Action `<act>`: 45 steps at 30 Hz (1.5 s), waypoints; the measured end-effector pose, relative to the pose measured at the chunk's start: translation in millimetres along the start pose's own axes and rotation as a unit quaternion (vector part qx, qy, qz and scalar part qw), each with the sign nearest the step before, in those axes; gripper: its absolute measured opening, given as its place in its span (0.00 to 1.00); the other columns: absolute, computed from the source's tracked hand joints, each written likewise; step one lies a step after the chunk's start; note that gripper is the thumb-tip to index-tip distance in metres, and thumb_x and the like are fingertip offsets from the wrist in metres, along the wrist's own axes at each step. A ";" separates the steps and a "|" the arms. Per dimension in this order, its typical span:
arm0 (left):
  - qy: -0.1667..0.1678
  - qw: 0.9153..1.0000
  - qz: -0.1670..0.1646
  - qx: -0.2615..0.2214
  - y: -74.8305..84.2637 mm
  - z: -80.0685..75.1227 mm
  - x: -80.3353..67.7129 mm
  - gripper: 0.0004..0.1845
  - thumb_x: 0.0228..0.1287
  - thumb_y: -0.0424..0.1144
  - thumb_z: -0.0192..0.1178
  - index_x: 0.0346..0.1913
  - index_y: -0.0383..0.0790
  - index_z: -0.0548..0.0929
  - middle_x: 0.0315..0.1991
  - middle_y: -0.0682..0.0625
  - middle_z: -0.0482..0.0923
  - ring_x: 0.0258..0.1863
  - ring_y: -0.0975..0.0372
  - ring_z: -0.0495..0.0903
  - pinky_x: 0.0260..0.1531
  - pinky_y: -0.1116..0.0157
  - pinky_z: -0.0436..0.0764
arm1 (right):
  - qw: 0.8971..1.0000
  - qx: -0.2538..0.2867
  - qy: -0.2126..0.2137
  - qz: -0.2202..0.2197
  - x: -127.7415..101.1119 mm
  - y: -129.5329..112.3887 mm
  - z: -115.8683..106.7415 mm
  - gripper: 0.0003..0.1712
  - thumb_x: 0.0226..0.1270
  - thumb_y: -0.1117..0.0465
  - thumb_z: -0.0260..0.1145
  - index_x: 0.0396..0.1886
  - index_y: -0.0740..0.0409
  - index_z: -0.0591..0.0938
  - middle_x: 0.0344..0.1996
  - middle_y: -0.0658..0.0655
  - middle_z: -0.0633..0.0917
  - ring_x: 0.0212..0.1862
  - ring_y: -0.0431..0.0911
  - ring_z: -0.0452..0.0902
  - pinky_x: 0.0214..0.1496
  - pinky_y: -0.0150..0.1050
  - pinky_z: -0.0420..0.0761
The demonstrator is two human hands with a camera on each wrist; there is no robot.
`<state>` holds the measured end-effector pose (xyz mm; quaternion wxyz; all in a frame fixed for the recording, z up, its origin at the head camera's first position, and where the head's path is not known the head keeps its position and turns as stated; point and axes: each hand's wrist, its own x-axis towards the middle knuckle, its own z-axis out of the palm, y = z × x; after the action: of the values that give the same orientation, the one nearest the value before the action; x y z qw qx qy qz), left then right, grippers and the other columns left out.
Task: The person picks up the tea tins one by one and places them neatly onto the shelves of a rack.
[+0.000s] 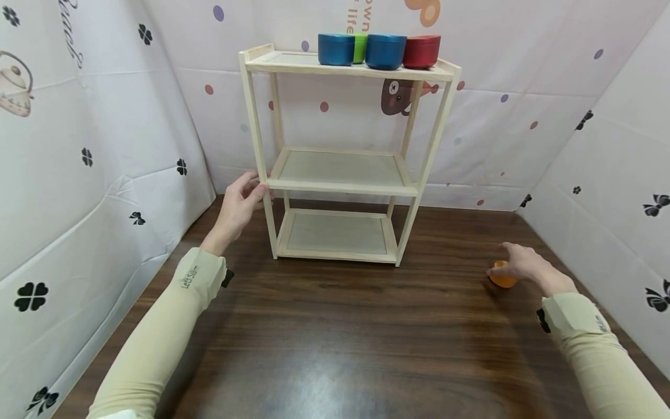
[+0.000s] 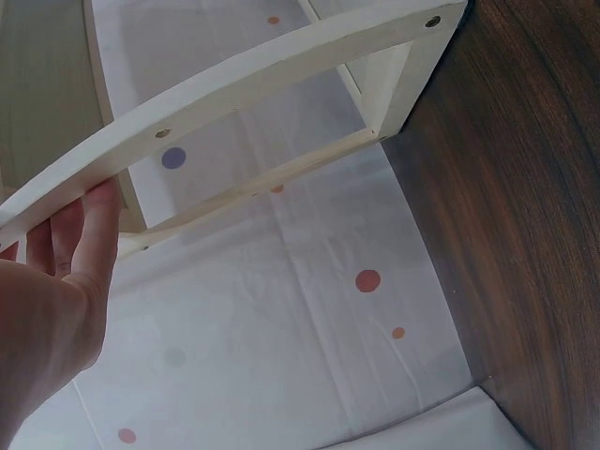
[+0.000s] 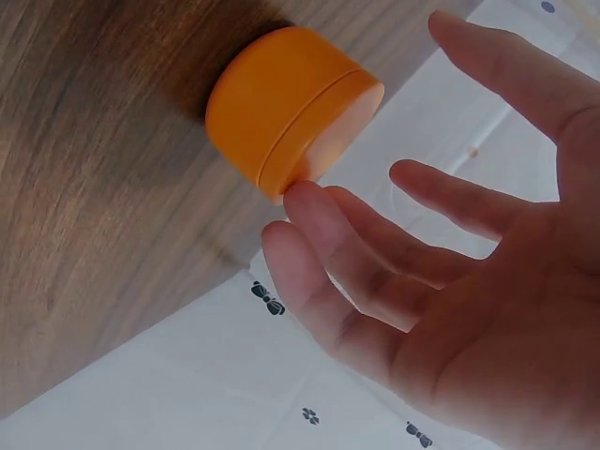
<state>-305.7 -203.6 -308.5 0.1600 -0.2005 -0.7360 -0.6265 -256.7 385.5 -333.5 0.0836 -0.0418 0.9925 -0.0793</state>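
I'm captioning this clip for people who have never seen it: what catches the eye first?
A pale three-tier wooden rack stands at the back of the dark table, with blue, green and red tubs lined up on its top shelf. The left hand touches its front post, and the right hand spreads over a small orange tub.
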 end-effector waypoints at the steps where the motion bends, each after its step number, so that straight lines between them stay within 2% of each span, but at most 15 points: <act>1: 0.000 1.000 0.000 0.001 0.0 -0.1 0.1 0.22 0.72 0.42 0.53 0.63 0.35 0.72 0.41 0.40 0.80 0.43 0.53 0.82 0.46 0.60 0.87 | 1.000 0.002 -0.001 0.000 0.0 0.1 0.1 0.52 0.56 0.44 0.71 0.64 0.80 0.61 0.59 0.84 0.67 0.58 0.79 0.63 0.52 0.70 0.73; 6: -0.002 1.000 0.002 -0.001 -0.9 -0.4 0.2 0.22 0.72 0.42 0.53 0.64 0.35 0.72 0.41 0.39 0.80 0.43 0.53 0.82 0.48 0.58 0.87 | 1.000 0.010 -0.011 0.008 -0.3 -0.2 -0.4 0.48 0.59 0.48 0.69 0.63 0.80 0.62 0.59 0.82 0.68 0.57 0.78 0.63 0.51 0.68 0.74; 12: 0.000 1.000 0.002 -0.014 -1.3 0.2 -0.1 0.22 0.72 0.42 0.54 0.63 0.34 0.72 0.40 0.39 0.80 0.41 0.56 0.83 0.43 0.67 0.87 | 1.000 0.006 -0.001 0.005 -2.6 1.2 0.5 0.45 0.60 0.49 0.69 0.62 0.81 0.65 0.57 0.81 0.71 0.54 0.77 0.67 0.48 0.66 0.76; 15: 0.001 1.000 0.003 -0.018 -1.1 0.3 0.4 0.22 0.72 0.41 0.54 0.63 0.34 0.72 0.40 0.39 0.79 0.42 0.55 0.83 0.43 0.68 0.87 | 1.000 0.000 0.008 0.011 -3.8 3.7 0.8 0.43 0.60 0.49 0.68 0.60 0.81 0.67 0.54 0.81 0.73 0.53 0.76 0.69 0.46 0.66 0.76; 23: 0.000 1.000 0.005 -0.013 -1.5 -0.1 0.4 0.22 0.72 0.42 0.54 0.64 0.35 0.72 0.40 0.39 0.79 0.42 0.56 0.83 0.44 0.65 0.88 | 0.999 0.011 -0.020 0.040 -4.6 8.2 4.6 0.43 0.59 0.49 0.67 0.62 0.79 0.65 0.55 0.80 0.73 0.53 0.76 0.69 0.41 0.65 0.77; 32: 0.000 1.000 0.001 0.003 -0.5 -0.6 -0.8 0.22 0.72 0.43 0.54 0.64 0.37 0.72 0.42 0.40 0.80 0.43 0.57 0.83 0.44 0.66 0.87 | 0.999 0.031 -0.009 0.032 -1.8 12.8 17.3 0.42 0.59 0.50 0.68 0.61 0.78 0.65 0.53 0.82 0.73 0.52 0.75 0.70 0.43 0.64 0.77; 39: -0.001 1.000 -0.002 -0.003 0.9 -0.5 -0.4 0.23 0.72 0.43 0.54 0.64 0.37 0.72 0.41 0.47 0.81 0.43 0.56 0.83 0.46 0.63 0.87 | 0.999 0.039 0.008 0.031 0.3 18.0 22.4 0.41 0.58 0.52 0.68 0.60 0.79 0.66 0.50 0.80 0.75 0.47 0.71 0.74 0.42 0.62 0.78; 42: 0.000 1.000 -0.003 0.002 0.7 -0.5 -0.8 0.23 0.72 0.43 0.54 0.65 0.37 0.72 0.41 0.46 0.81 0.43 0.57 0.83 0.45 0.65 0.87 | 0.998 0.046 0.012 0.029 1.1 19.1 23.6 0.41 0.58 0.52 0.68 0.59 0.80 0.66 0.49 0.80 0.75 0.47 0.70 0.74 0.42 0.61 0.78; 45: 0.001 1.000 -0.003 0.006 -0.1 -0.4 -0.9 0.22 0.72 0.43 0.53 0.65 0.37 0.72 0.41 0.40 0.80 0.42 0.58 0.83 0.44 0.66 0.87 | 0.998 0.050 0.016 0.025 1.7 18.5 24.1 0.40 0.58 0.52 0.67 0.59 0.80 0.67 0.49 0.80 0.75 0.47 0.69 0.74 0.43 0.61 0.78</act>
<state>-305.0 -204.1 -309.0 0.1606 -0.1969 -0.7403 -0.6224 -255.6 399.9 -360.3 0.0716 -0.0117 0.9892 -0.1276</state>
